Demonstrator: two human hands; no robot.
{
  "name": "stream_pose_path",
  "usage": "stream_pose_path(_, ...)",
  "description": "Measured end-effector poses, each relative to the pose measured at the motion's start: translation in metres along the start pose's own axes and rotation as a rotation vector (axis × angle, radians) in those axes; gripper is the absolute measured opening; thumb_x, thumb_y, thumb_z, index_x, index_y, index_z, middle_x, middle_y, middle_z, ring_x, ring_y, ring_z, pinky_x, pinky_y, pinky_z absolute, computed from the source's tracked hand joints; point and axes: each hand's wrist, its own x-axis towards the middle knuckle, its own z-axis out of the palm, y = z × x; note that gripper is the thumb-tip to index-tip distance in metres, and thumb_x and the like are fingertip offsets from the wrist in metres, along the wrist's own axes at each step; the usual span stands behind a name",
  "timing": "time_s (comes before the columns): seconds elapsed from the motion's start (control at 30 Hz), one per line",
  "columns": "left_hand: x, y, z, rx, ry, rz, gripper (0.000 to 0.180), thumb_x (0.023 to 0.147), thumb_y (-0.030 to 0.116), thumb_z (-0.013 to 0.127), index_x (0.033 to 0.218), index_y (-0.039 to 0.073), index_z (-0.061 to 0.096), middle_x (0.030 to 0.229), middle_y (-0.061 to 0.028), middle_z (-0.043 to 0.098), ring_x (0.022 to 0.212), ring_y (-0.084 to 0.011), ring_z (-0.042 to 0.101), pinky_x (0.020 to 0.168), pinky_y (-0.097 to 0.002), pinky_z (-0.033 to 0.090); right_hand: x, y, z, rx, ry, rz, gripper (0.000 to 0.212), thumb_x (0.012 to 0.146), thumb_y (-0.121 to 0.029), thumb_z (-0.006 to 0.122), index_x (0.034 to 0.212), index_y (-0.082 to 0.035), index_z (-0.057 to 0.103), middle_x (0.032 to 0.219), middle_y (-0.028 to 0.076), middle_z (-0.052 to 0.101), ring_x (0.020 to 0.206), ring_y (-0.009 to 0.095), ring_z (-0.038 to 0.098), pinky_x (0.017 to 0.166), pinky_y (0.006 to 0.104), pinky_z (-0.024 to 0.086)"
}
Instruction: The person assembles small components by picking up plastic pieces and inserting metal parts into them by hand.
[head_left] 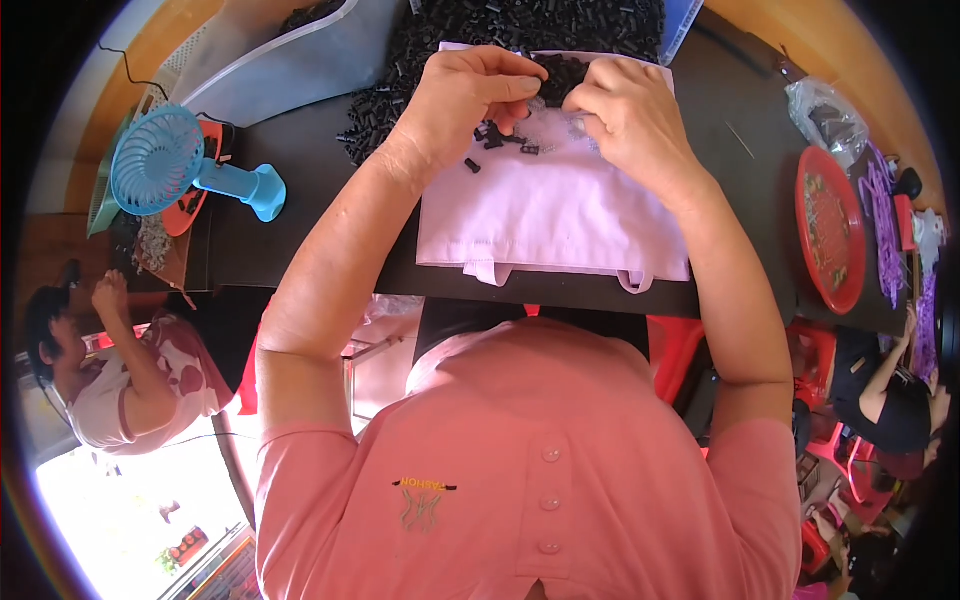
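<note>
Over the far part of a pale lilac cloth bag [560,220], both my hands work close together. My left hand [470,95] is closed, thumb and forefinger pinching a small black plastic part. Just to its right, my right hand [632,115] has its fingers curled and pressed together; whatever they hold is hidden. Small silvery springs [545,128] lie on the cloth between and below the hands. A few loose black parts [473,166] rest beside them, nearer my left hand. Beyond the hands spreads a large heap of similar black plastic parts [540,25].
A translucent bin [320,65] and a blue fan [160,165] stand at left. On the right are a red tray [830,230] of small pieces, a clear plastic bag [828,122] and purple cords [882,225]. One person [140,385] sits at left, another [890,395] at right.
</note>
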Motion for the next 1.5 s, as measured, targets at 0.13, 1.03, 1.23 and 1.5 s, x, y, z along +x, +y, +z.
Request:
stream_pose_path(0.13,0.000,0.002,-0.001,-0.083,-0.006,-0.007,0.018,0.089,0.004,0.066,0.104,-0.004,0.068,0.082,-0.0079,0.066,0.066,-0.0129,0.060,0.057,-0.0255,0.049,0.001,0.000,0.001,-0.027,-0.046,-0.033,0.009,0.073,-0.007,0.066,0.080,-0.011,0.071,0.090,0.004,0.061,0.099,0.024,0.056,0.085,0.0384,0.039)
stream_pose_path(1.03,-0.009,0.005,0.022,0.138,0.021,0.066,0.018,0.086,0.003,0.069,0.102,-0.003,0.069,0.079,-0.0054,0.066,0.063,-0.0112,0.061,0.057,-0.0241,0.049,0.007,-0.007,-0.017,0.595,0.089,0.249,0.005,0.087,-0.005,0.063,0.091,-0.004,0.060,0.076,0.010,0.063,0.068,0.025,0.062,0.062,0.0350,0.047)
stream_pose_path(1.23,-0.011,0.005,0.024,0.118,0.006,0.071,0.018,0.085,0.005,0.068,0.101,-0.003,0.069,0.077,-0.0052,0.065,0.062,-0.0107,0.059,0.056,-0.0242,0.049,0.008,-0.010,-0.020,0.620,0.169,0.249,0.005,0.089,-0.005,0.062,0.093,-0.004,0.060,0.076,0.009,0.063,0.068,0.022,0.062,0.063,0.0323,0.048)
stream_pose_path(1.5,-0.013,0.012,0.025,0.044,-0.015,0.015,0.014,0.084,0.006,0.068,0.095,-0.003,0.066,0.074,-0.0056,0.062,0.060,-0.0114,0.058,0.053,-0.0249,0.047,0.009,-0.019,-0.024,0.668,0.228,0.131,0.008,0.090,-0.002,0.062,0.097,-0.003,0.059,0.079,0.008,0.064,0.069,0.017,0.061,0.063,0.0275,0.048)
